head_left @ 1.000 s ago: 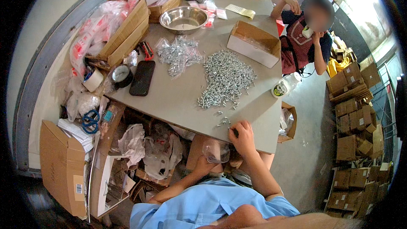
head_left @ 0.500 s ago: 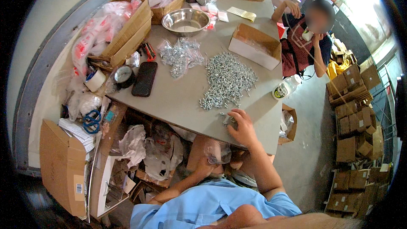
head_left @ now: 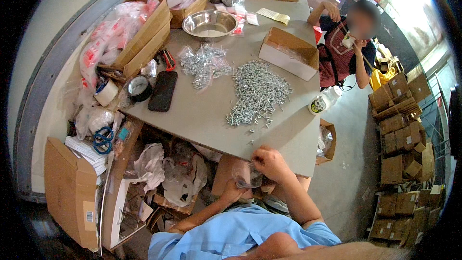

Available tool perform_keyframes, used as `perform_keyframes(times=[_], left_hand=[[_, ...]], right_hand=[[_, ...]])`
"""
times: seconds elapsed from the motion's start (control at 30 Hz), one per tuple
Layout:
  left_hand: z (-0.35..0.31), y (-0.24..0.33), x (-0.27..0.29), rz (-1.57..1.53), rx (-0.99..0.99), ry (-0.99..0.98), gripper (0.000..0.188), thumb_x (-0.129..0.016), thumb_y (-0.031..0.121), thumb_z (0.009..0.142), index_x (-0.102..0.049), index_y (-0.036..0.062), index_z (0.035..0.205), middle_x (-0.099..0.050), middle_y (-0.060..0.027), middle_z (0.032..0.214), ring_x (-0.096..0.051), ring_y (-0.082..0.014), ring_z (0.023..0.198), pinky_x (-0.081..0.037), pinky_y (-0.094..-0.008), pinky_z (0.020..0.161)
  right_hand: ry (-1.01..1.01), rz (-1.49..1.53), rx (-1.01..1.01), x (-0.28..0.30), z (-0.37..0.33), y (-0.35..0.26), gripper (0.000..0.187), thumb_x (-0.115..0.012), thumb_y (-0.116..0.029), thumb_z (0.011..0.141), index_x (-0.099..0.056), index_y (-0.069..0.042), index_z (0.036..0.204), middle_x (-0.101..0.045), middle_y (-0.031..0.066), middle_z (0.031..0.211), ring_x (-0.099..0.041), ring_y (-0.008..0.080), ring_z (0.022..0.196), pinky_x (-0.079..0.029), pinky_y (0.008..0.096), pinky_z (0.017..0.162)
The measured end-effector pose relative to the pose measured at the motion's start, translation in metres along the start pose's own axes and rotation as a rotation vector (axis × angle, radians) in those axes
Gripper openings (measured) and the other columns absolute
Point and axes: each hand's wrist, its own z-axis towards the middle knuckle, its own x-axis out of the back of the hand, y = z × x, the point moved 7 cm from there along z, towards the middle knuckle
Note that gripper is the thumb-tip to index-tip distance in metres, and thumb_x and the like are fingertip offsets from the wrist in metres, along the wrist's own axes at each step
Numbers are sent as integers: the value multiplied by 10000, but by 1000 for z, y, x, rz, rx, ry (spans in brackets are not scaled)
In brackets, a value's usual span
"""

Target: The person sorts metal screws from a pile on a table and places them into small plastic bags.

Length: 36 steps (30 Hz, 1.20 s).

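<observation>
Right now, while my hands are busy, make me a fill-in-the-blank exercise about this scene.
1. The clear plastic bag, close to the right hand, is held in the other hand, the ____ one.
2. The white bottle is to the ____ of the heap of small metal parts.
3. The scissors have ____ handles.
4. Seen from above, the metal bowl is ____ in shape.

Missing words: left; right; blue; round.

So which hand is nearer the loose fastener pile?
Right. Right hand: at the edge of the table, short of the loose fastener pile. Left hand: farther back, off the table.
</observation>
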Motion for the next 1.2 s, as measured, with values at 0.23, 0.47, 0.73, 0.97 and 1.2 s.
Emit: perform_keyframes(times=[0.23,0.47,0.73,0.97,1.2], left_hand=[[-1,1,-1,-48,12,-16,221,-732,174,761,-639,1,860,-668,-111,816,-617,-194,749,-485,-334,677],[-5,36,7,-21,-20,48,195,-726,158,761,-640,3,841,-664,-111,777,-620,-188,726,-489,-336,659],[-2,35,3,50,-43,-60,150,-719,102,753,-640,15,846,-658,-100,772,-613,-174,717,-480,-318,659],[0,-13,-1,-176,-35,7,198,-717,155,760,-644,-5,850,-668,-114,770,-623,-187,689,-483,-332,630],[-1,46,7,48,-67,-3,218,-692,162,770,-648,-31,862,-676,-139,794,-644,-202,723,-501,-348,660]], right_hand=[[281,54,-85,16,33,25,268,-596,-100,806,-606,-53,1070,-595,151,1018,-592,313,868,-479,362,769],[430,-63,45,10,56,30,308,-581,-72,781,-571,-65,1089,-567,166,1079,-521,363,1024,-449,434,871],[234,-126,36,-9,33,1,173,-633,-152,787,-637,-62,935,-581,143,992,-543,341,960,-463,410,818],[-37,45,-46,-12,16,-1,183,-668,-167,764,-651,-55,908,-590,127,821,-600,301,727,-491,382,663],[469,-137,-99,50,49,57,319,-690,-189,718,-606,-92,1011,-565,151,996,-551,352,948,-470,414,813]])
